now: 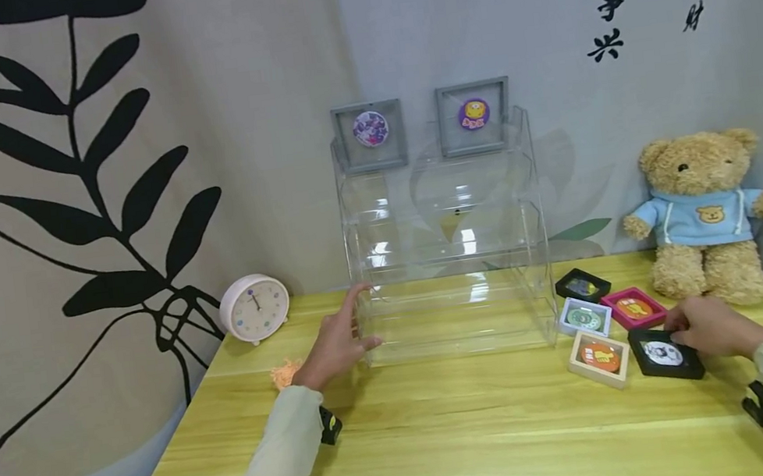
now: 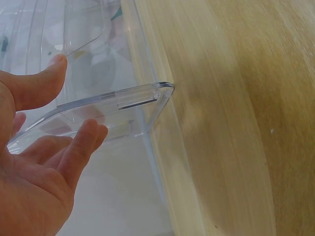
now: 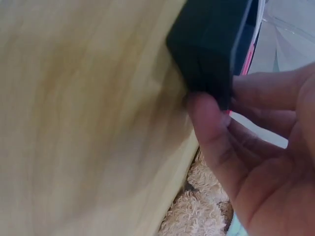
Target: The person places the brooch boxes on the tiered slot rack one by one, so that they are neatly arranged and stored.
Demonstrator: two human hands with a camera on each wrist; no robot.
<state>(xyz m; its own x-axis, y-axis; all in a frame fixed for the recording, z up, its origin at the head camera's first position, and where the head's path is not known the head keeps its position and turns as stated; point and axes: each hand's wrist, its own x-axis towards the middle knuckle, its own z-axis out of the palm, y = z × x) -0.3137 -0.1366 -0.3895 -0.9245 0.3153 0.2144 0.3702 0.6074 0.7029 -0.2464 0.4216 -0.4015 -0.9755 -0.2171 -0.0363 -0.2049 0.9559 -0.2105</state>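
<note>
A clear tiered acrylic stand point(image 1: 455, 261) stands in the middle of the table. My left hand point(image 1: 333, 345) is at its left side, fingers spread. In the left wrist view, the thumb and fingers of that hand point(image 2: 44, 182) lie on either side of the stand's side panel point(image 2: 113, 96). Over at the right, my right hand point(image 1: 709, 326) pinches the right edge of a black square badge frame point(image 1: 663, 353) with a black-and-white round badge inside. Thumb and fingers grip the corner of this frame point(image 3: 211, 44) in the right wrist view.
Beige point(image 1: 600, 358), white point(image 1: 584, 318), pink point(image 1: 634, 309) and another black frame point(image 1: 582, 286) lie right of the stand. Two grey frames point(image 1: 370, 136) point(image 1: 474, 117) stand on its top tier. A teddy bear point(image 1: 703, 209), a clock point(image 1: 255, 307) and an orange item point(image 1: 285, 374) are nearby.
</note>
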